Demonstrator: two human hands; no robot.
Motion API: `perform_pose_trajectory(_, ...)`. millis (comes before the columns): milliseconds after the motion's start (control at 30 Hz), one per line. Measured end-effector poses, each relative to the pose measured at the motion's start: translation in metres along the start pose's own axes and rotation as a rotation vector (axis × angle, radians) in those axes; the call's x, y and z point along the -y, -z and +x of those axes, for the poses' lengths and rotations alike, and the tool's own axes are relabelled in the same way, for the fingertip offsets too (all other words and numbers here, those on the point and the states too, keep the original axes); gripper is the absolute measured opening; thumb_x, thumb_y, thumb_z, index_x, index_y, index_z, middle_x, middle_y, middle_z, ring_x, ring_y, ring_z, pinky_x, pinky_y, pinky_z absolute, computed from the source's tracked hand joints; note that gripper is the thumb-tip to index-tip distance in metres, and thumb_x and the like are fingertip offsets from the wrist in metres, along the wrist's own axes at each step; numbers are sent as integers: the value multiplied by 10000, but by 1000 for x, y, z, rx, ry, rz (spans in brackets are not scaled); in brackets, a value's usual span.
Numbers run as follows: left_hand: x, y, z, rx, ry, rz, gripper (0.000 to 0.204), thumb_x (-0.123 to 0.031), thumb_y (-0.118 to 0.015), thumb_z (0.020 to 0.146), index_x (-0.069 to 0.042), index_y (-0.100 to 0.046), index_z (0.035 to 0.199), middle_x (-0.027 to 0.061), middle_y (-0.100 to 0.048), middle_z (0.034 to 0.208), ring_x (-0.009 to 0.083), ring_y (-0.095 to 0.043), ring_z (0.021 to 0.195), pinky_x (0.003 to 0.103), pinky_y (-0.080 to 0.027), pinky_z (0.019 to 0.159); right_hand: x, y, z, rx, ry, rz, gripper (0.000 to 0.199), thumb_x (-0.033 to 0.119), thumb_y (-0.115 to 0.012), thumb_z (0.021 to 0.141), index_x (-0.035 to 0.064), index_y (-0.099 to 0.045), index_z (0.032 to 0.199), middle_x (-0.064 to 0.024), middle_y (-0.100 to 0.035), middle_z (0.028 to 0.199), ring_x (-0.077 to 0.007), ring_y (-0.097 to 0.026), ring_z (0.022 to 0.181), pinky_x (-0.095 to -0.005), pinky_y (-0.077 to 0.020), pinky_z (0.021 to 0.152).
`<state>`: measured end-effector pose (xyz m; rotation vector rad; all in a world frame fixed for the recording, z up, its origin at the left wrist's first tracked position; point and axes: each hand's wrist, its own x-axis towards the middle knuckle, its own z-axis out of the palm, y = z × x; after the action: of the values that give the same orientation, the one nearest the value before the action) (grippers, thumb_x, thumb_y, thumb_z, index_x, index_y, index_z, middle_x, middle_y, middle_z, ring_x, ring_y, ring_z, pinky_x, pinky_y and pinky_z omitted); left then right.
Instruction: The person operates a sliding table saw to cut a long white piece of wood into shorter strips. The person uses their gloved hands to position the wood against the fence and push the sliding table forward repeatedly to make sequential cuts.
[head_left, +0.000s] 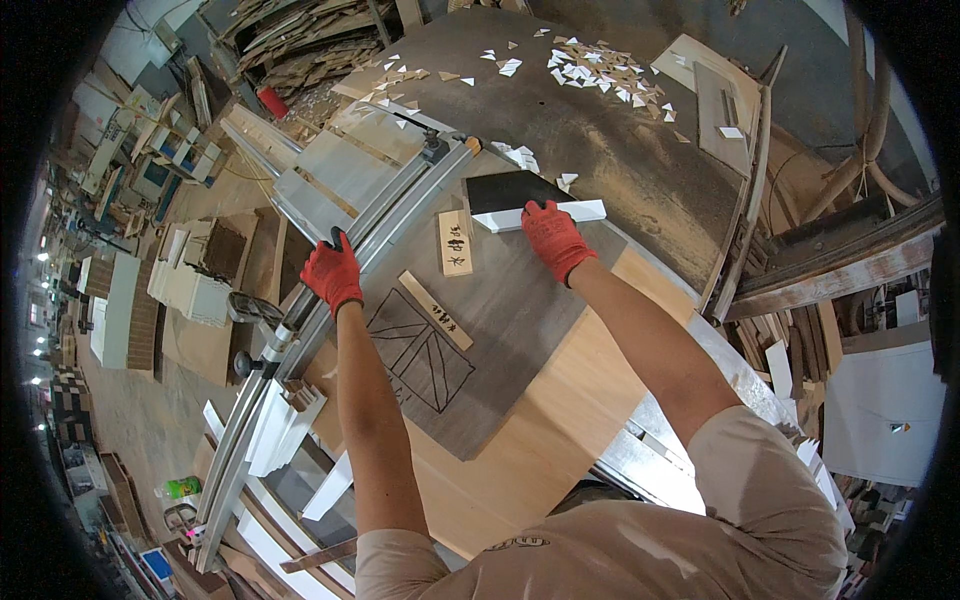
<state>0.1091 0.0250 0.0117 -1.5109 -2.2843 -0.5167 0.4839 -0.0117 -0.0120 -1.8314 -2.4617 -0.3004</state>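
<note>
While both arms stretch forward, the red-gloved left hand (333,273) grips a curved metal rail (300,330); the right hand (553,238) presses flat on a white-edged dark panel (520,198).

Both arms reach forward, red-gloved left hand (332,273) apparently curled in a grip, right hand (553,238) pressed flat

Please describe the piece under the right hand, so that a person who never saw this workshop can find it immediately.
Start at the big grey saw table strewn with small white offcuts. At its near edge lies a grey-brown panel with pencil lines; at that panel's far end, the right hand in a red glove presses a dark, almost black board. Only this board has a bright white front edge.
</note>
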Motion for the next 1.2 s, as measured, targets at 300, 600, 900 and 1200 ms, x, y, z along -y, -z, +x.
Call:
perform_pose_trajectory(300,2,-8,-7,-71,-10,-10,502,-536,-514,897,-65,-685,927,132,-689,959,329,-631,960,478,-449,849,5,-1,1,-17,-30,-77,198,111,-586,834,41,-704,977,-161,-623,1084,-335,-630,919,-412,-558,698)
perform_pose_trajectory(600,13,-10,-7,-82,-13,-124,500,-530,-535,888,-54,-676,945,128,-679,974,322,-607,1007,468,-420,904,8,1,-1,-85,13,-183,176,97,-582,802,65,-675,948,-115,-603,983,-272,-613,841,-357,-542,628)
perform_pose_trajectory(900,6,-2,-11,-29,2,-161,487,-519,-539,894,-53,-677,915,131,-683,957,328,-608,996,480,-419,883,6,5,-4,-64,16,-153,157,103,-576,815,63,-680,926,-128,-598,994,-291,-611,873,-369,-521,654)
perform_pose_trajectory(1200,1,2,-16,-93,-20,-148,473,-513,-556,889,-54,-669,907,143,-688,952,343,-618,979,474,-431,868,8,10,-9,-105,-27,-95,184,94,-582,816,48,-707,942,-156,-624,1067,-320,-631,904,-392,-531,717)
